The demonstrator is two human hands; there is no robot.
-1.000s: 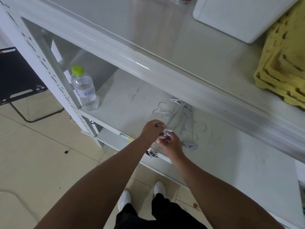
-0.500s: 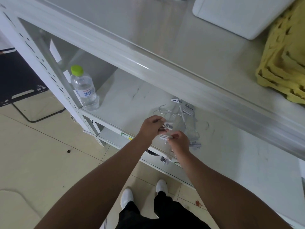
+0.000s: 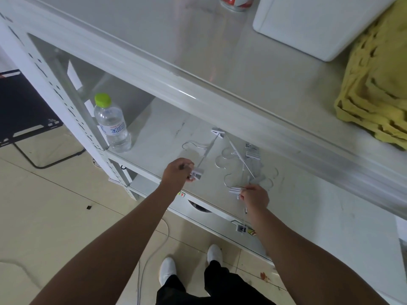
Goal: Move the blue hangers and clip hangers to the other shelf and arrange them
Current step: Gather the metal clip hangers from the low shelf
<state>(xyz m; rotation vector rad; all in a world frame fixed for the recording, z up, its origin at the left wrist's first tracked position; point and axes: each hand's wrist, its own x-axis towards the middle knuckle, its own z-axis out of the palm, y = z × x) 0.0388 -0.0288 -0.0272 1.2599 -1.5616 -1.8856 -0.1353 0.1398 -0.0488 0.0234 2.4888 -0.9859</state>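
Several metal clip hangers lie on the middle shelf (image 3: pixel 158 137) of a white rack. My left hand (image 3: pixel 176 172) grips the near clip of one clip hanger (image 3: pixel 206 154), which lies apart to the left with its hook pointing left. My right hand (image 3: pixel 255 197) holds the near clips of the remaining bunch of clip hangers (image 3: pixel 242 164), whose hooks and bars fan out toward the back. One clip (image 3: pixel 241 227) hangs below my right hand past the shelf's front edge. No blue hangers are in view.
A water bottle (image 3: pixel 112 126) with a green cap stands at the shelf's left corner. On the upper shelf (image 3: pixel 198 51) sit a white box (image 3: pixel 319 25), yellow foam pieces (image 3: pixel 378 84) and a can (image 3: pixel 236 2). A black stand (image 3: pixel 19 113) is on the floor at left.
My hands have moved apart. The left hand pulled one clip hanger out of the bunch toward the left, and the right hand slid right with the others.
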